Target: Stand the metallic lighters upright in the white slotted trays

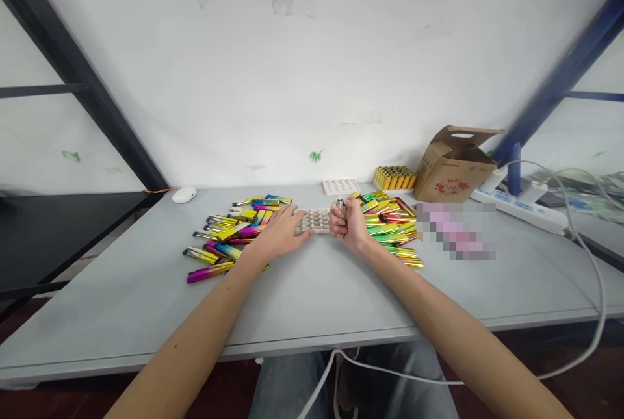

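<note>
A pale tray with rows of holes (319,219) lies on the grey table between my hands. My left hand (283,232) has its fingers spread, its fingertips at the tray's left edge, beside a pile of shiny coloured lighter-like pieces (234,230). My right hand (349,221) is closed in a fist round a small lighter (340,204), whose metal top shows above the fingers, at the tray's right end. A second pile of shiny coloured pieces (390,224) lies right of my right hand.
At the back stand another pale tray (340,186), a block of upright yellow pieces (395,178) and an open cardboard box (451,169). A white round case (184,195) sits back left. A power strip (524,210) and white cable (600,302) lie right.
</note>
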Motion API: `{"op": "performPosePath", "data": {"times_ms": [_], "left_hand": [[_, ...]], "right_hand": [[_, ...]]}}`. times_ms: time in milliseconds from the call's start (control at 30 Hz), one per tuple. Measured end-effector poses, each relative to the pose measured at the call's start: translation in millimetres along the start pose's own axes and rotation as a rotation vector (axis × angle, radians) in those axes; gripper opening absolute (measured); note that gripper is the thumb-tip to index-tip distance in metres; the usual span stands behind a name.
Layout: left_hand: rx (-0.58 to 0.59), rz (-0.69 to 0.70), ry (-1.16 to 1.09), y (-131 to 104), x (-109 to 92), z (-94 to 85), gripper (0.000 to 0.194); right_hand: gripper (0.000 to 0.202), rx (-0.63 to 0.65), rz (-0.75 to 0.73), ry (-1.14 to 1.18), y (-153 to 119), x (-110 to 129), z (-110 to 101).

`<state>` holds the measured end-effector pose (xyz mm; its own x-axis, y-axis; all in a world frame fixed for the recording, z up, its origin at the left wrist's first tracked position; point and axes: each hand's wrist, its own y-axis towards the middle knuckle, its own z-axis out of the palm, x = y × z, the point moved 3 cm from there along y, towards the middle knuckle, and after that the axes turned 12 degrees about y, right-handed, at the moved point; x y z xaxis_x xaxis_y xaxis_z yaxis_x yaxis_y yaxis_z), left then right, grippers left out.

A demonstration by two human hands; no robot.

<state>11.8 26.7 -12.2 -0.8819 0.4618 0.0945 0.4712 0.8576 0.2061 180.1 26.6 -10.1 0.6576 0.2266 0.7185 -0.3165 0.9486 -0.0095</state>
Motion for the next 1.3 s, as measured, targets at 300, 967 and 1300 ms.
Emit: {"op": "performPosePath", "data": {"times_ms": [300, 967, 1300], "left_hand": [[-0.016, 0.025, 0.000, 0, 0, -3.9, 0.044], [0.075, 0.090, -0.114, -1, 1, -7.4, 0.087], [0.160, -0.002, -0.021, 0, 10, -0.5, 0.090]], "right_hand": [[0.026, 0.064, 0.000, -0.082, 0, -2, -2], [0.042, -0.149, -0.430, -0.464, 0, 17, -8], [0.033, -0.039, -0.520, -0.624, 14, 7, -14]]}}
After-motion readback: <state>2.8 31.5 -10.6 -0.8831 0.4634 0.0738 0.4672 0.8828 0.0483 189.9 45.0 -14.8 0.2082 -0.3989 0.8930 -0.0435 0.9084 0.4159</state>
